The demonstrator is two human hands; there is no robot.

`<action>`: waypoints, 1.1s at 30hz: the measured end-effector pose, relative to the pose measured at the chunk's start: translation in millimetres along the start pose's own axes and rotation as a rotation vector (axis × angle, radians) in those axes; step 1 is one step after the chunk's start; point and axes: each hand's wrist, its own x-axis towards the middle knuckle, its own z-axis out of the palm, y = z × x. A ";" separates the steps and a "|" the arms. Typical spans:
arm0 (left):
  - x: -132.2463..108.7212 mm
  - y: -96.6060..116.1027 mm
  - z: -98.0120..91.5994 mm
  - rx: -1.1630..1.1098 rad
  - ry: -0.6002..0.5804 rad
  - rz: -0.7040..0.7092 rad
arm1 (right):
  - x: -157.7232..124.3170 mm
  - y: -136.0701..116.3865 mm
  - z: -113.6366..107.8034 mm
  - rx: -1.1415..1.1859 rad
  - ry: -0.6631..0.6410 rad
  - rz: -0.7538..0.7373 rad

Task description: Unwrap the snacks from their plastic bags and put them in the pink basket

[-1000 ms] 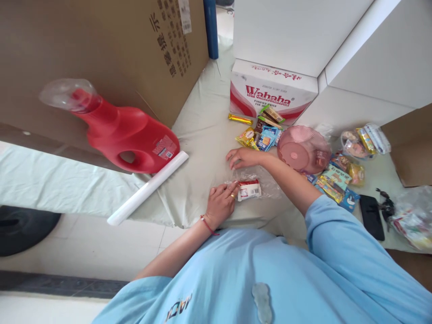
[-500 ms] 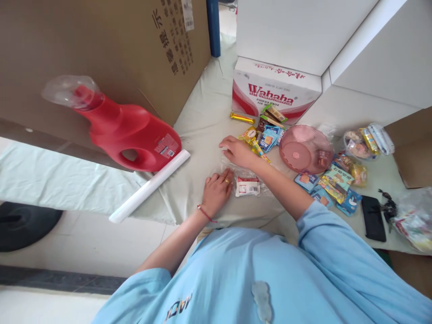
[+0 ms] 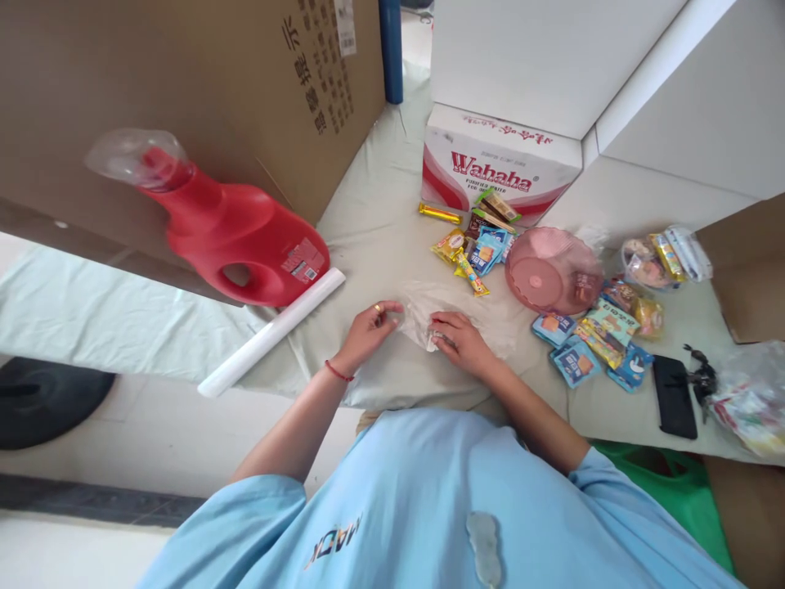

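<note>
A crumpled clear plastic bag [image 3: 420,315] lies spread on the cloth-covered table in front of me. My left hand [image 3: 368,334] is at its left edge, thumb and forefinger closing on the film. Over the bag's middle, my right hand [image 3: 461,339] has its fingers curled down around a small white packet [image 3: 432,340]. Most of that packet is hidden under the fingers. Beyond the hands lie wrapped snacks: a yellow packet [image 3: 471,274], blue biscuit packets [image 3: 489,249] and a yellow bar [image 3: 440,213].
A pink bowl [image 3: 540,274] stands to the right, near more snack packets [image 3: 607,327] and a black phone [image 3: 675,397]. On the left are a red detergent bottle [image 3: 245,237] and a white roll [image 3: 273,334]. A Wahaha box [image 3: 496,159] stands behind.
My right hand has drawn back from near the snacks onto the small packet, covering it. My left hand has shifted left, off the packet's side to the bag's edge.
</note>
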 end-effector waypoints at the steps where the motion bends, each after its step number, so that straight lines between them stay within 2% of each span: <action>1: -2.9 1.2 -0.1 0.063 -0.028 0.041 | 0.1 0.4 -0.2 -0.001 0.006 -0.003; 3: -8.5 1.7 2.7 0.167 -0.043 0.090 | -0.1 -0.6 -0.8 -0.010 0.004 0.001; 5: -13.0 -0.7 6.5 0.229 0.004 0.076 | -1.3 -2.4 -1.1 -0.020 -0.008 0.014; 8: -21.5 -7.6 6.1 0.208 0.096 -0.013 | -3.1 -4.2 -1.2 -0.031 -0.016 0.018; 12: -44.1 -16.3 -6.2 0.186 0.107 -0.128 | -2.3 -3.9 -0.7 -0.031 -0.056 -0.027; 15: -65.6 -15.4 -12.6 0.286 0.265 -0.208 | -0.5 -4.6 -1.5 -0.042 -0.100 -0.044; 17: -77.9 -8.8 -9.7 0.362 0.417 -0.155 | -0.5 -6.5 -4.9 -0.040 -0.112 -0.034; 19: -85.9 2.3 0.2 0.411 0.470 0.035 | -1.2 -8.6 -11.9 -0.034 -0.084 0.000; 22: -86.9 20.3 22.7 0.439 0.337 0.381 | -0.9 -10.2 -26.7 -0.096 0.006 0.108; 24: -81.4 28.1 36.8 0.456 0.257 0.501 | 1.7 -9.8 -35.5 -0.175 -0.010 0.199; 28: -67.5 30.5 52.9 0.550 0.195 0.551 | 8.6 -9.9 -39.8 -0.196 -0.170 0.279; 33: -56.7 24.2 64.0 0.725 0.067 0.532 | 12.0 -11.0 -32.8 -0.188 -0.192 0.217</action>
